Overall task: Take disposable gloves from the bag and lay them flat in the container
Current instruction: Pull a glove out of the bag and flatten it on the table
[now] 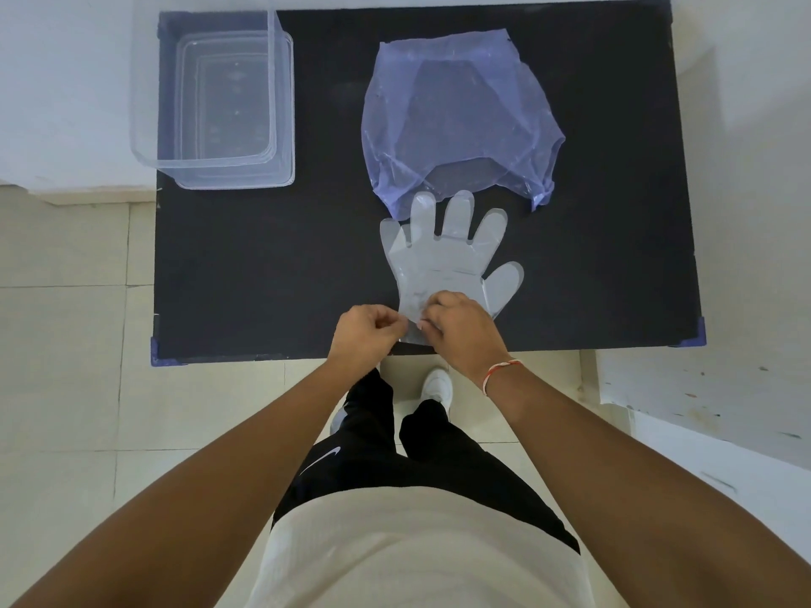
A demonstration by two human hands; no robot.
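Clear disposable gloves (443, 261) lie flat on the black table (263, 265) near its front edge, fingers pointing away from me; they look like a thin stack. A crumpled blue plastic bag (456, 120) lies just beyond the fingertips, its open mouth touching them. My left hand (364, 329) and my right hand (456, 329) both pinch the gloves' cuff edge at the table front. A clear plastic container (281, 125) stands at the table's far left corner, with nothing visible in it.
The container overhangs the table's left edge. A white wall or ledge (66, 81) lies beyond it. Tiled floor (66, 344) surrounds the table, and my legs and white shoes (436, 383) stand right at its front edge.
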